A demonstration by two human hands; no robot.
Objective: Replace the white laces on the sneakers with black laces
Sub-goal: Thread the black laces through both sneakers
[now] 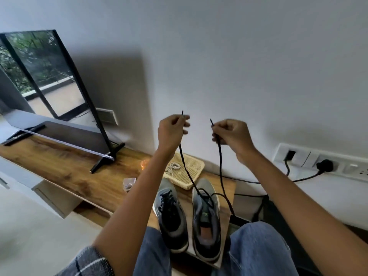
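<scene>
Both hands, left hand (172,130) and right hand (232,134), pinch the black lace (220,166) ends in their fingers above the right sneaker (207,222) on the bench (69,172), so I'd level both tips before threading further up.

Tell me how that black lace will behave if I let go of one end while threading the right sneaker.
Probably floppy: the black lace hangs slack from the left hand and right hand and curves loosely near the right sneaker. A released end would likely drop beside that shoe. Its tips stand straight above the fingers, so they seem stiff enough to poke through eyelets.
</scene>
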